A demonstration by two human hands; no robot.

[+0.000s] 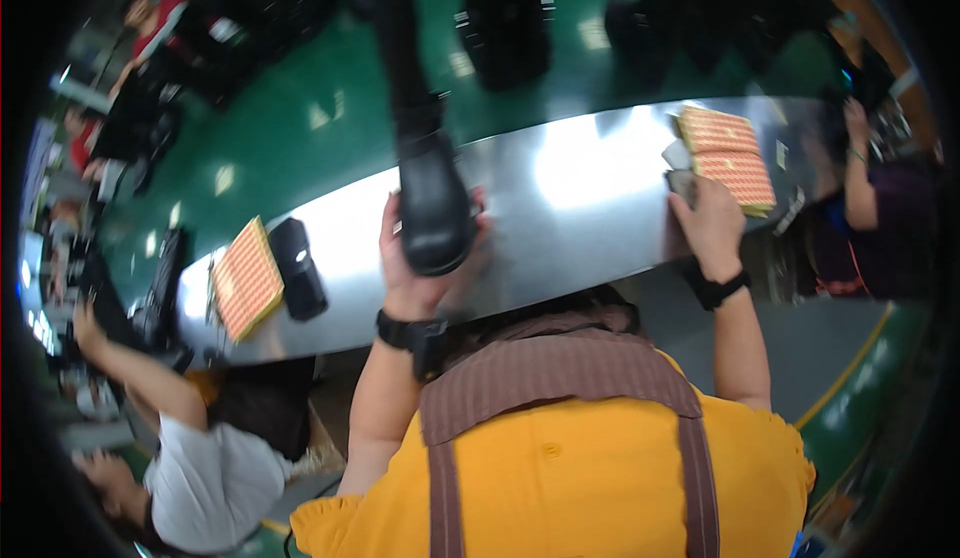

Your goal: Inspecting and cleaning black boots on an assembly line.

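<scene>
A black handheld device (436, 213) at the tabletop's (580, 208) centre was gripped by the left hand (415, 258). At two o'clock, a small grey object (682, 184) beside orange patterned boxes (730, 156) was clasped by the right hand (712, 226).

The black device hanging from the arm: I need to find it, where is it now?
In the head view it sits centre, the black device gripped by the left hand over the shiny metal table.

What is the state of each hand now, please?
Left hand: closed around a black tool.
Right hand: resting on a small grey object beside the orange boxes; grip unclear.
</scene>
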